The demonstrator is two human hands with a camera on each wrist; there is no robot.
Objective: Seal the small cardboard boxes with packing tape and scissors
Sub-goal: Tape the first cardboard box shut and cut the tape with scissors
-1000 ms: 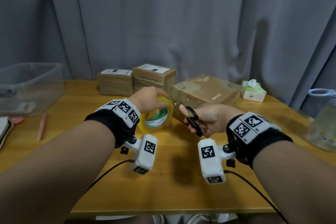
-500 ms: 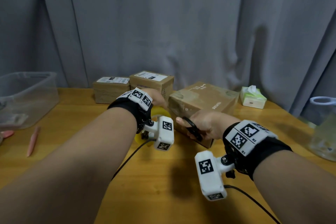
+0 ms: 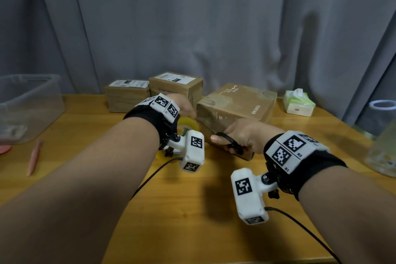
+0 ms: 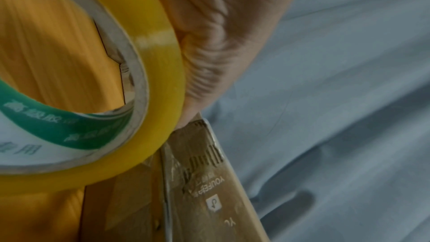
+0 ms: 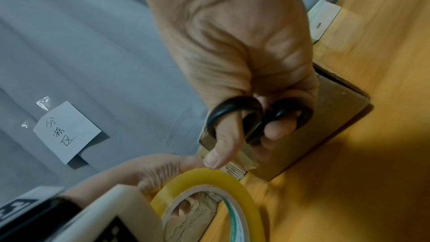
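1. The left hand (image 3: 183, 106) has its fingers (image 4: 209, 73) curled round the yellow tape roll (image 3: 188, 124), at the near corner of the large box (image 3: 237, 105).
2. The right hand (image 3: 244, 134) grips the black scissors (image 3: 230, 144), thumb through one loop, against that box's front.
3. Likely step: sticking the tape end down; next, drawing it across the seam.
4. Behind the large box stand two small boxes (image 3: 154, 92); a tissue pack (image 3: 299, 104) sits to its right on the desk (image 3: 192, 210), out of the way.

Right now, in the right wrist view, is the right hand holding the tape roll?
No, the right hand holds the black scissors; the left hand grips the tape roll.
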